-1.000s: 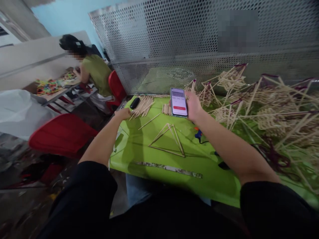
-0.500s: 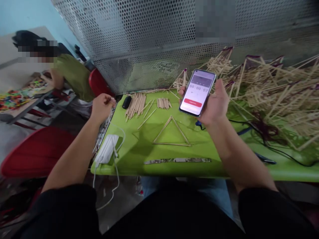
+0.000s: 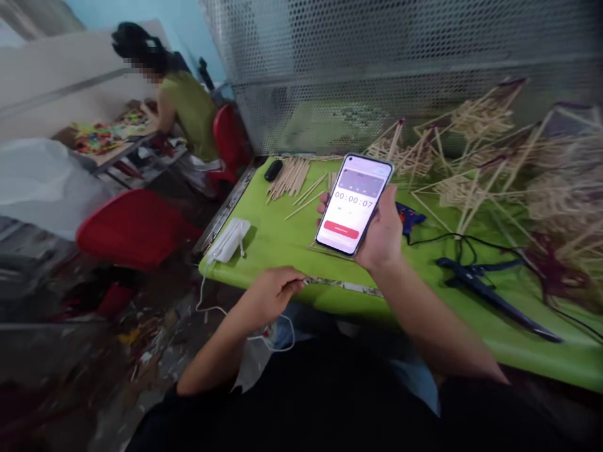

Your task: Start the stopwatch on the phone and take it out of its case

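Smartphone with a lit white timer screen (image 3: 354, 204) sits gripped in the right hand (image 3: 384, 235) above the lime-green table (image 3: 282, 242). Left hand (image 3: 268, 298), fingers curled at that table's near edge, pinches something too small to tell.

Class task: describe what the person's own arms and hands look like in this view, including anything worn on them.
Both hands, left hand and right hand, are bare: no gloves, rings or watch visible. The forearms are bare too. Black sleeves end near the elbows, matching a dark top.
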Demonstrator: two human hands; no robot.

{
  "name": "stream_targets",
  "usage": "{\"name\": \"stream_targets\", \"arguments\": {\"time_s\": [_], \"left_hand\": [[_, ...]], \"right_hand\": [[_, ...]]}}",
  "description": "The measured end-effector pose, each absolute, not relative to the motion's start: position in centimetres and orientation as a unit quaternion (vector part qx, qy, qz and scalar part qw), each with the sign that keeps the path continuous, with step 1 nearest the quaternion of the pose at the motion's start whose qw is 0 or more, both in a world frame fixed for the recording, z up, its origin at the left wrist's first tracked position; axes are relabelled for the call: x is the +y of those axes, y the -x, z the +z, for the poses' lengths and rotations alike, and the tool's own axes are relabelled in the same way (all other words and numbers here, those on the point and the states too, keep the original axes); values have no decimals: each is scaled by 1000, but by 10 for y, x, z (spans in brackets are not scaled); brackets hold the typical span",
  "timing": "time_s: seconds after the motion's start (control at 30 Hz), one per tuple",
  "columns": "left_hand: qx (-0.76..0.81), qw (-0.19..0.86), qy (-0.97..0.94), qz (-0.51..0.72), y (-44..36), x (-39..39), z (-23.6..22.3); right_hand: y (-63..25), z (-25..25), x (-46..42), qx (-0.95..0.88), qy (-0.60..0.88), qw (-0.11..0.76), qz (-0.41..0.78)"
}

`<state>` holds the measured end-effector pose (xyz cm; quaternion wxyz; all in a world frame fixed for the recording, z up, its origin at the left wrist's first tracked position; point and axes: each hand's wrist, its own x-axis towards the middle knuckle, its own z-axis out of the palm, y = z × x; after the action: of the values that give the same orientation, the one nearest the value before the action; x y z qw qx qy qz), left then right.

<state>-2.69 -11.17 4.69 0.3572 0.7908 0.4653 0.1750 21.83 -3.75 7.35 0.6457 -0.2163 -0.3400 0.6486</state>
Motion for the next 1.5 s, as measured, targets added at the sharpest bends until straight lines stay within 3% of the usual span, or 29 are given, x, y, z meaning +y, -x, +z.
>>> {"name": "stream_targets", "arguments": {"time_s": [0.1, 0.27, 0.57, 0.7, 0.87, 1.17, 1.5], "left_hand": [[566, 248, -781, 95, 59, -121, 16], [719, 59, -683, 114, 111, -120, -10], [660, -91, -732, 143, 157, -73, -27], [562, -34, -820, 99, 177, -32, -22], [538, 161, -761, 325, 169, -11, -18], [513, 268, -607, 545, 124, 14, -40], [487, 355, -512, 612, 114, 21, -44]], "right_hand": [[-211, 52, -38, -319, 212, 622, 683], [-198, 36, -44, -300, 228, 591, 714], [-173, 25, -44, -275, 236, 528, 768], [-148, 30, -25, -256, 218, 506, 794], [-102, 37, 16, -235, 153, 513, 811], [-24, 36, 95, -181, 116, 564, 797], [-28, 25, 102, -217, 110, 548, 800]]}}
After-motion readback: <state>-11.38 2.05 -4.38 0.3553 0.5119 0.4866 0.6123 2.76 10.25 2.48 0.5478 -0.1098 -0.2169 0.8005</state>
